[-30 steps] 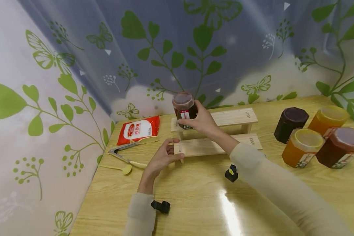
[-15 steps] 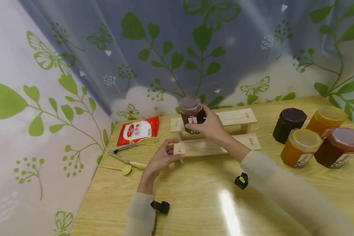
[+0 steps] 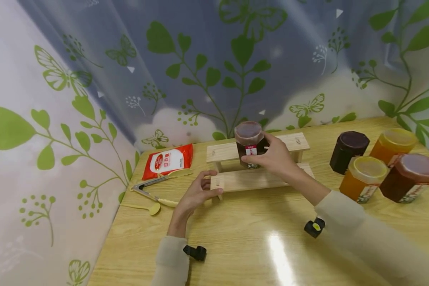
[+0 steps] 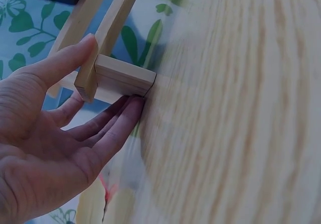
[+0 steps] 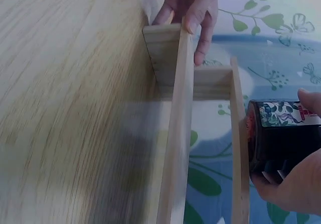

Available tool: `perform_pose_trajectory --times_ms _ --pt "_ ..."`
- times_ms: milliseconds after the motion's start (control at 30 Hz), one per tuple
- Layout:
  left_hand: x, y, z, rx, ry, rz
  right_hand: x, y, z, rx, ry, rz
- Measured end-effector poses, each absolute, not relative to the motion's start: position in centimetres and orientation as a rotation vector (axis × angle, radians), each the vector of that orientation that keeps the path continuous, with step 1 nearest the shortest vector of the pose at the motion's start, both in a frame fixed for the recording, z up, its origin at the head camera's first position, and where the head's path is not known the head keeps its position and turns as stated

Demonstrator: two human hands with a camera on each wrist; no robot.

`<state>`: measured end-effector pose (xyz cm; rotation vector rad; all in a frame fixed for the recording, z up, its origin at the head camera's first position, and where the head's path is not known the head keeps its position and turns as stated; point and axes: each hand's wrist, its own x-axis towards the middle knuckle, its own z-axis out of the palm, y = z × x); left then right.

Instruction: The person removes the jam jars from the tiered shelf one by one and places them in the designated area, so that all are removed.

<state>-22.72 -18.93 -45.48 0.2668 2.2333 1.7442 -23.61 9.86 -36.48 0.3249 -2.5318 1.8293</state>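
**A:** Jam jar [image 3: 249, 143] check: your right hand [image 3: 274, 159] has its fingers wrapped round the dark jar, holding it at the upper tier of the wooden step shelf [image 3: 257, 179], about mid-length. Can't tell if it's sitting on the board or just above.

**B:** And your left hand [image 3: 196, 192]?

**A:** Thumb on top, fingers under the lower tier's left end, pinching it. Four more jars [image 3: 382, 165] stand off to your right, and tongs [image 3: 153, 186] plus a red packet [image 3: 169, 160] lie left.
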Motion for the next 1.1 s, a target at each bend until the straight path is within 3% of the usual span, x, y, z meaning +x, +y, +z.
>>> perform_pose_trajectory --times_ms 600,1100 --pt "-22.6 -18.9 -45.7 0.286 2.204 1.761 -19.2 19.9 -35.8 0.167 -2.572 1.649" --pt "-22.7 -18.7 -45.5 0.295 2.196 1.742 -15.6 29.5 -35.7 -0.249 -2.524 1.407"
